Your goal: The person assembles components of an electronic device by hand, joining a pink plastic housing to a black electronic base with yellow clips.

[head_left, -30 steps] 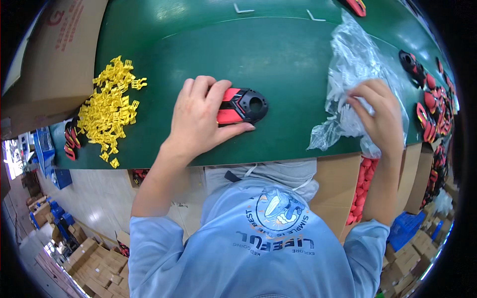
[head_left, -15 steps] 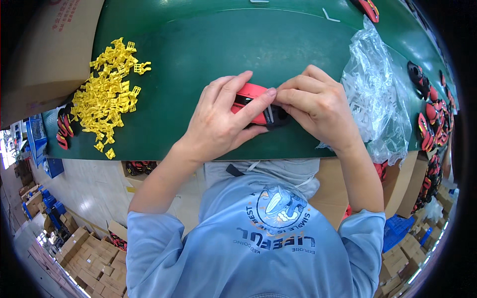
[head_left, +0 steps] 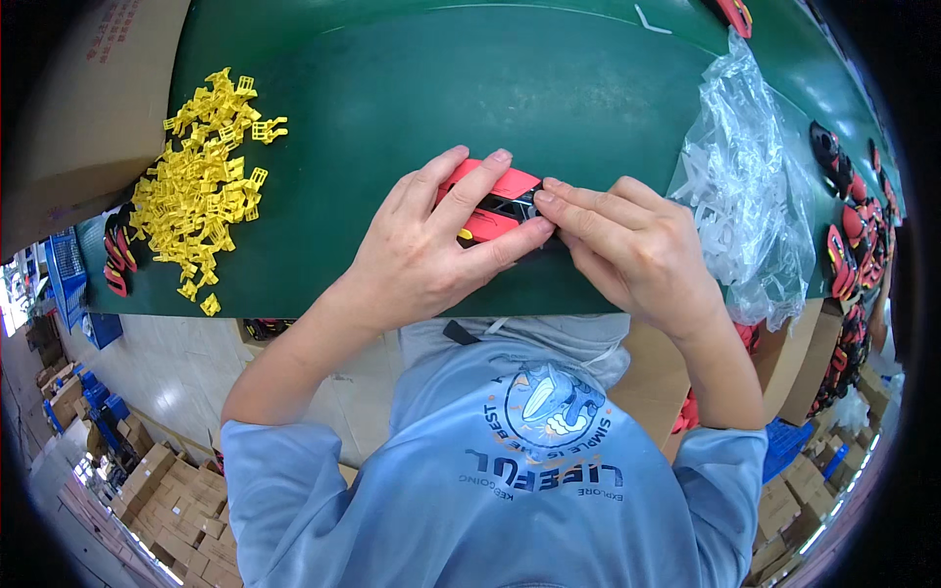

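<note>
A red-and-black toy car body (head_left: 515,182) lies at the middle of the green table near its front edge. My left hand (head_left: 417,235) is closed round it from the left, with fingers over its far side and the thumb along its near side. My right hand (head_left: 637,245) pinches at the car's black right end, thumb and forefinger together; whether a small part is between those fingertips is hidden. Left of my hands lies a pile of small yellow plastic clips (head_left: 201,186). On the right rests a clear plastic bag (head_left: 740,147) with whitish pieces in it.
A large cardboard box (head_left: 98,118) stands at the left, with red-and-black parts (head_left: 120,253) beside it. More red-and-black car parts (head_left: 855,230) cover the right edge. A thin white strip (head_left: 649,20) lies at the far side. Open cartons (head_left: 637,377) stand below the table edge.
The toy car has been turned and its windowed side now shows more. My left fingers have shifted on it. My right hand has moved slightly down, still pinching at its right end.
</note>
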`<state>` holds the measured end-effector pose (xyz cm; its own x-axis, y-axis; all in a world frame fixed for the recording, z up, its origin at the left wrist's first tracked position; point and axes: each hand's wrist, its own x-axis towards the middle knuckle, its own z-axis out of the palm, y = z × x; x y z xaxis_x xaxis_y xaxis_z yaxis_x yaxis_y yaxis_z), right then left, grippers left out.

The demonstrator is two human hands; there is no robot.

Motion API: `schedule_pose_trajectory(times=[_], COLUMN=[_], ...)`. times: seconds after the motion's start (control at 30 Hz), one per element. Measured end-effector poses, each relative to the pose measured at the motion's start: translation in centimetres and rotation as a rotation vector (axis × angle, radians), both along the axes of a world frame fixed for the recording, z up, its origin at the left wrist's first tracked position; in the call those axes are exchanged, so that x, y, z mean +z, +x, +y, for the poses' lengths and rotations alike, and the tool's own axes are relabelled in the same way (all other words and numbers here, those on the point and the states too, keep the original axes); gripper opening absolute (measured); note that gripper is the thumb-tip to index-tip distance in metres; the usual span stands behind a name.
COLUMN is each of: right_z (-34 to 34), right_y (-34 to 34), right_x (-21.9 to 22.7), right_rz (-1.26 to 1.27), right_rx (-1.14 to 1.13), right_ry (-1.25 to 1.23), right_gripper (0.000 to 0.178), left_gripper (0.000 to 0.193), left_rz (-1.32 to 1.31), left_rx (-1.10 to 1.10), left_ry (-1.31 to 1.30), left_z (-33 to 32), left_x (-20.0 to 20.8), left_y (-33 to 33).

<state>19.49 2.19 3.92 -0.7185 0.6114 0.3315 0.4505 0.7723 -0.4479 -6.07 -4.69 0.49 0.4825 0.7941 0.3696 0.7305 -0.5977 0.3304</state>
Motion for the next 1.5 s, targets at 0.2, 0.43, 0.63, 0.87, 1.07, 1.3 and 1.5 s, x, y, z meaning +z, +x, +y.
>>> schedule_pose_trajectory(times=[0.2, 0.43, 0.63, 0.87, 1.07, 1.3, 1.5], right_z=[0.1, -9.1, -19.2, -24.4, -25.5, -19.5, -4.6], right_y=[-0.3, 6.6, 31.3, 38.3, 41.2, 33.5, 7.5], right_x=[-0.4, -1.0, -11.9, -26.4, -26.3, -4.9, 3.6], right_rz=[-0.149, 0.542, 0.324, -0.781, -0.459, 0.66, 0.521], right_rx=[0.019, -0.24, -1.549, -1.222, -1.391, -1.368, -0.122], right_ry=[-0.185, 0.133, -0.25, -0.688, -0.611, -0.346, -0.44], right_gripper=[0.022, 0.027, 0.025, 0.059, 0.061, 0.047, 0.023], left_gripper=[0.057, 0.054, 0.064, 0.087, 0.085, 0.074, 0.075], left_rz=[0.143, 0.19, 0.232, 0.208, 0.204, 0.004, -0.02], left_rx=[-0.055, -0.104, -0.166, -0.053, -0.031, 0.097, 0.112], left_ry=[-0.009, 0.017, -0.008, -0.041, -0.162, -0.073, -0.028], left_z=[0.7, 0.5, 1.2, 1.0, 1.7, 2.3, 1.8], left_x=[2.0, 1.6, 1.1, 1.4, 2.2, 1.8, 0.3], left_y=[0.0, -0.5, -1.3, -2.3, -0.7, 1.7, 2.0])
